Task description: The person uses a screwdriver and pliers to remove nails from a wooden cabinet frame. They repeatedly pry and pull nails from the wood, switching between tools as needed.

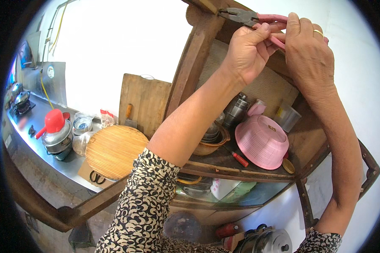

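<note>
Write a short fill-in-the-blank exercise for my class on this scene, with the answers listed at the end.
1. The left hand and right hand both touch a pair of ____ with pink handles.
2. The ring is worn on a finger of the ____ hand.
3. The tool lying beside the pink basket has a ____ handle.

Missing words: pliers; right; red.

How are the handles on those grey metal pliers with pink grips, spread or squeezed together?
Spread: the pliers show a gap between their pink handles. Whether the jaw tips meet is too small to tell.
</note>
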{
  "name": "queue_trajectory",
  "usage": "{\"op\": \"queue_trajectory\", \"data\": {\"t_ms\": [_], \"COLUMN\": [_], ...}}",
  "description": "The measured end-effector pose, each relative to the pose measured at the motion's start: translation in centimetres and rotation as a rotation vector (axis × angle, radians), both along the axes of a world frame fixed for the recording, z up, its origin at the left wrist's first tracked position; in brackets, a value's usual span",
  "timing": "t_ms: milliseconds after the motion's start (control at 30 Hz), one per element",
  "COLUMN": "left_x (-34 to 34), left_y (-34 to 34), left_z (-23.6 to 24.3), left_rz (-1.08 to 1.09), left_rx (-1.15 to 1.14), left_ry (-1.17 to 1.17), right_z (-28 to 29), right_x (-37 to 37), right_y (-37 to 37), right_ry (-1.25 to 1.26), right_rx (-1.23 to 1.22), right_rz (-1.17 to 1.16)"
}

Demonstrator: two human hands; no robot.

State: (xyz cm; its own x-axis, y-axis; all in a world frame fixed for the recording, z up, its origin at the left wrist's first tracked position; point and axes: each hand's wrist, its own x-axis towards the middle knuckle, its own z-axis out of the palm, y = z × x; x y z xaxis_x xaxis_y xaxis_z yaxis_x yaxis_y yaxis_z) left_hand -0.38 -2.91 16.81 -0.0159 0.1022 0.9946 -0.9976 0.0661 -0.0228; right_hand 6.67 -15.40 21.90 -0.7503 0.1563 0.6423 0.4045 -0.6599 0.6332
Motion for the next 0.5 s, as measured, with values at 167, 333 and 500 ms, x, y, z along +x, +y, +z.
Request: {"op": "queue_trajectory", "data": {"t_ms": [167, 333, 500], "left_x": [-0.1, -0.4, 0.3], "left_y": [-0.3, -0.9, -0.1], "left_z": [-0.1, 0.5, 0.2], "left_rz": [-0.035, -0.083, -0.022], "left_rx": [-0.001, -0.029, 0.013], "left_ry": [0.012, -0.045, -0.053], "right_z": [0.6, 1.9, 1.3], "right_x": [-0.2, -1.2, -0.7], "right_y": [-0.8, -2.4, -1.8], "right_ry": [-0.073, -0.18, 0.03], "right_rx": [-0.048, -0.064, -0.148], "right_rz": [-0.016, -0.085, -0.095]}}
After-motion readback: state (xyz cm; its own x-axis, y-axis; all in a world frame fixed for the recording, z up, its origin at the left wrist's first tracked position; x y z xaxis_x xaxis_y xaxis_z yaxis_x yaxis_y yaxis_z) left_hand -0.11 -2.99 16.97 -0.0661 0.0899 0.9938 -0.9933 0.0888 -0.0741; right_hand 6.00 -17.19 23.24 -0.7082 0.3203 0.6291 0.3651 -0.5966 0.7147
